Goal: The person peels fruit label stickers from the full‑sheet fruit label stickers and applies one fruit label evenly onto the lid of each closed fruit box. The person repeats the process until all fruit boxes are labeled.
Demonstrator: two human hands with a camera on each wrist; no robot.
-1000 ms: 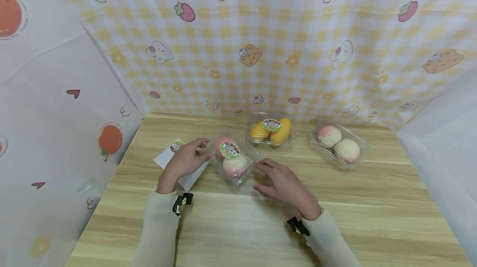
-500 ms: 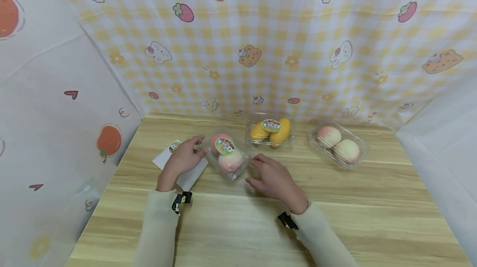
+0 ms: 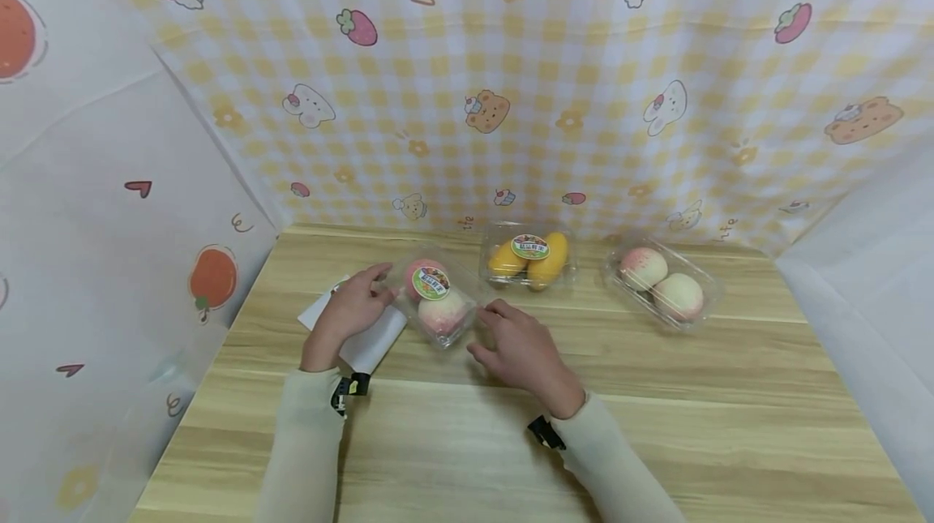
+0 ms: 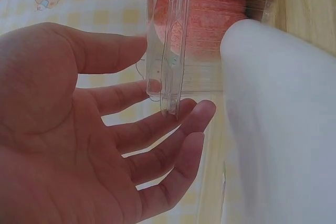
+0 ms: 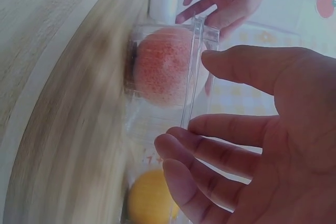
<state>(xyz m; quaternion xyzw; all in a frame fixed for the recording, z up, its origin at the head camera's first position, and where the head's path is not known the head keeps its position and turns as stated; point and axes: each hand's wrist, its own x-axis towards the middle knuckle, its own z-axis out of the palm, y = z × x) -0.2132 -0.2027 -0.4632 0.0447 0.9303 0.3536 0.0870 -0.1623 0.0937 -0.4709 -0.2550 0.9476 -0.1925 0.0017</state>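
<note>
A clear plastic box [image 3: 458, 281] holding two pink-and-white peaches, with an oval label [image 3: 430, 284] on its lid, sits between my hands. My left hand [image 3: 353, 306] is at its left corner. In the left wrist view the thumb tip meets the rim, and relaxed fingers [image 4: 152, 135] spread around the corner. My right hand [image 3: 520, 349] touches the opposite side, thumb and fingertips apart along the lid edge, with loosely bent fingers [image 5: 210, 156]. Beneath the left hand lies a white rectangular pad [image 3: 375, 336], partly hidden by it.
Behind and to the right stands a clear box [image 3: 565, 276] of two yellow mangoes, its lid labelled. Farther right is another clear box [image 3: 700, 320] with two peaches and no label visible. A yellow-checked cloth [image 3: 438, 101] hangs behind the wooden table [image 3: 657, 426].
The labelled peach box has shifted left and slightly back, closer to the white pad. My right hand has travelled left with it, while the left hand has drifted a little left.
</note>
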